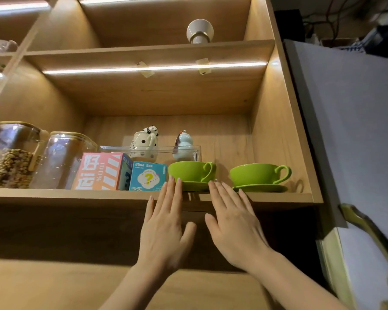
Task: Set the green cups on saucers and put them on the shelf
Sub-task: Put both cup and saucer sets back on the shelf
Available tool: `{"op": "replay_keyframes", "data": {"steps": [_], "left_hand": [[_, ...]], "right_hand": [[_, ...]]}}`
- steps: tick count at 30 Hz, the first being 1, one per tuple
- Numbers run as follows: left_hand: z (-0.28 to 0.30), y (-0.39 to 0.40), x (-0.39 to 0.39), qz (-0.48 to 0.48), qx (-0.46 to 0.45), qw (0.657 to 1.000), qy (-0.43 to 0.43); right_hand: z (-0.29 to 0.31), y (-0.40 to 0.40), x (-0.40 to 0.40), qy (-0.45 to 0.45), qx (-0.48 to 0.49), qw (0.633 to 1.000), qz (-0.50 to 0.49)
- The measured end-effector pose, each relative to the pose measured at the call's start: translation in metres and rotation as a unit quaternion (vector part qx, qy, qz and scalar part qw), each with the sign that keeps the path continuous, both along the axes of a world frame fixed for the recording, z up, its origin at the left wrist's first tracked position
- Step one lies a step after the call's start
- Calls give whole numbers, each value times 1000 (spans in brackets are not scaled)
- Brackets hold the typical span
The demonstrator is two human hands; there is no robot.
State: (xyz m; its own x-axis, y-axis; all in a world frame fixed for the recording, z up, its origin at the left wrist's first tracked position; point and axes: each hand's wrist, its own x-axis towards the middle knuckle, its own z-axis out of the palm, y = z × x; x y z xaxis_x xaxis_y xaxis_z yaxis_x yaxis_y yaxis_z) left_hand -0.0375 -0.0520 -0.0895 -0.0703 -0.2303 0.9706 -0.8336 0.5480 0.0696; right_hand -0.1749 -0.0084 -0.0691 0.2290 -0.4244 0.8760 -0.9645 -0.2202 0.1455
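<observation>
Hovering flat with fingers spread and gripping nothing, left hand and right hand flank the left cup, whose saucer overhangs the shelf edge mid-frame, so a bump could probably tip it off.

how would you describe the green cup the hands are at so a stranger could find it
Look at the lit wooden shelf holding jars, boxes and two green cups on saucers. The cup is the left of the two, beside the blue Blind Box, with the left hand and right hand flanking its saucer. Unlike the other cup, it sits near the shelf's front edge.
</observation>
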Motion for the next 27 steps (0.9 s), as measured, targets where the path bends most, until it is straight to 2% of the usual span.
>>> {"op": "replay_keyframes", "data": {"steps": [10, 17, 20, 27], "left_hand": [[-1, -10, -7, 38, -10, 999, -4], [18, -11, 5, -20, 2, 997, 71], [21, -14, 8, 9, 32, 998, 59], [17, -2, 5, -39, 17, 995, 92]], "right_hand": [[8, -1, 3, 6, 31, 998, -47], [9, 7, 5, -6, 36, 999, -12], [9, 7, 7, 15, 33, 999, -32], [19, 7, 4, 8, 50, 997, -57]]}}
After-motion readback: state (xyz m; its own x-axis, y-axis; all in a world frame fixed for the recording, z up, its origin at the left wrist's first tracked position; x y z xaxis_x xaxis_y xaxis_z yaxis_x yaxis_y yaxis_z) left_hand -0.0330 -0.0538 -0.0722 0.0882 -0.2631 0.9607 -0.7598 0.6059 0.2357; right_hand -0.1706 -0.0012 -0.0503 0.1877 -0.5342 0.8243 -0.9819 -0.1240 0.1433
